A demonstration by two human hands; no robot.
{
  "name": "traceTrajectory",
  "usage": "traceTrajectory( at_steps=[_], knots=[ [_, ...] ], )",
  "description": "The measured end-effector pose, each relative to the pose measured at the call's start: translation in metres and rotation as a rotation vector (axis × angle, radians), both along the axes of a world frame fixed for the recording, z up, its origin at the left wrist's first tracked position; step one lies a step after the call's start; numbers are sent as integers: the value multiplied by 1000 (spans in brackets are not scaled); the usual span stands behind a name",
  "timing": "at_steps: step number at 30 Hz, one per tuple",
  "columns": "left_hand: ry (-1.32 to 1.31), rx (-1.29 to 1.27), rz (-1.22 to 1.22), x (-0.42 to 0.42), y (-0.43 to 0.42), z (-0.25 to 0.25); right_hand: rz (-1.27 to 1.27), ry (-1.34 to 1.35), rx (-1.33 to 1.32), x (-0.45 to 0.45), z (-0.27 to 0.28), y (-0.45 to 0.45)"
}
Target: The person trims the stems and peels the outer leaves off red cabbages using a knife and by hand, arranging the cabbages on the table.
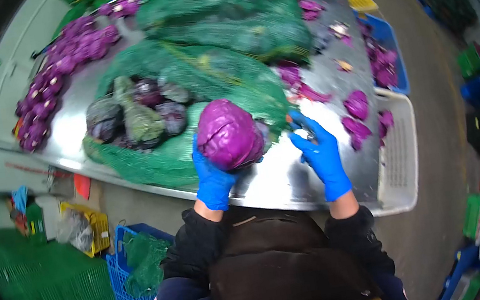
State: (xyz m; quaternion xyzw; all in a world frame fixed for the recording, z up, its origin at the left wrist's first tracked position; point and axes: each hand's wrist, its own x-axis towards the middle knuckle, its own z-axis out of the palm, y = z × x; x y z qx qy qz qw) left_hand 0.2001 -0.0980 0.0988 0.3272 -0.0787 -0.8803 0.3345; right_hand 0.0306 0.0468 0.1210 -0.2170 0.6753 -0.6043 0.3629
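A peeled red cabbage [226,134], glossy purple, rests in my left hand [215,181], whose blue-gloved fingers wrap around its lower left side. To the right of it, my right hand [320,153], also gloved in blue, is curled with thumb and forefinger close together. Something small and dark sits in that grip, but I cannot make out its kind. Just beyond the cabbage lies a green mesh sack [229,77] with its mouth open to the left. Several unpeeled cabbages [150,110] with dull outer leaves show in that opening.
A second full mesh sack [226,12] lies farther back on the metal table [294,179]. Peeled cabbages [63,64] line the left edge. Loose purple leaves [356,106] lie at right, beside a white crate [403,150] and a blue crate [397,52]. A blue basket [127,291] stands below left.
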Motion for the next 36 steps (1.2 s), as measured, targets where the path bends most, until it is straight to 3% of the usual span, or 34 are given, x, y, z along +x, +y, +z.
traceTrajectory(
  at_steps=[3,5,7,9,15,18,20,21,22,25,28,31,36],
  knots=[
    [-3,-318,292,104,-100,-17,-2,-210,170,1,-28,-5],
    [-52,-436,525,178,-160,5,-8,-222,210,6,-45,2],
    [9,-536,588,248,-217,19,-56,-214,267,10,-65,8],
    [-108,-524,681,291,-256,29,-80,-208,276,17,-74,7],
    [-260,-295,856,386,-358,-42,-144,-178,295,55,-78,-33],
    [-219,-87,986,399,-390,-61,-235,-85,295,58,-76,-51],
    [-72,41,959,447,-436,-114,-261,-58,268,54,-80,-57],
    [-72,44,965,475,-461,-142,-255,-56,271,54,-76,-65],
    [-26,-167,1031,500,-488,-169,-245,-59,289,54,-70,-70],
    [-127,-453,1181,460,-482,-76,-222,-56,334,54,-61,-78],
    [-128,-492,1169,440,-491,-28,-206,-49,356,67,-59,-88],
    [-151,-532,953,407,-483,-10,-207,-38,337,74,-68,-92],
    [-419,-896,315,310,-407,21,-202,-50,335,79,-54,-104]
  ],
)
